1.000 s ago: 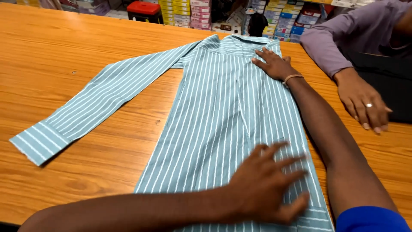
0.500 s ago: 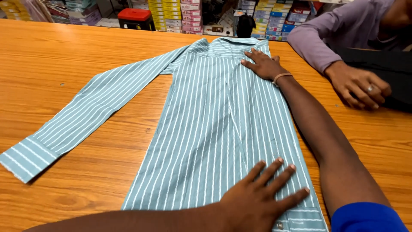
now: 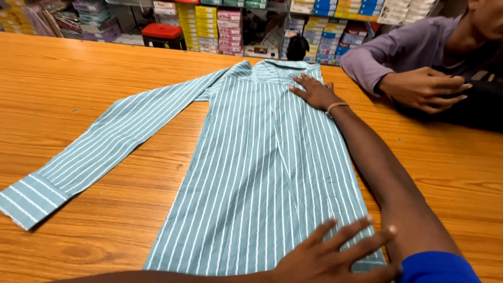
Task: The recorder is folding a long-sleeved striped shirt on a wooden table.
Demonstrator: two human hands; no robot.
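Note:
A teal shirt with white stripes (image 3: 251, 157) lies flat, back up, on the wooden table (image 3: 105, 78). One long sleeve (image 3: 99, 147) stretches out to the left. My right hand (image 3: 313, 92) rests flat on the shirt near the collar, fingers spread, a thin band on the wrist. My left hand (image 3: 335, 254) presses flat on the hem at the bottom edge of the view, fingers spread toward the right.
Another person in a purple sleeve (image 3: 398, 52) sits at the far right, their hand (image 3: 422, 89) on a dark cloth (image 3: 471, 110). Behind the table stand shelves with stacked coloured boxes (image 3: 220, 26) and a red-lidded box (image 3: 164, 31).
My left hand has slid down the shirt toward the hem. The other person's hand has lifted and drawn back onto the dark cloth. The view has shifted a little.

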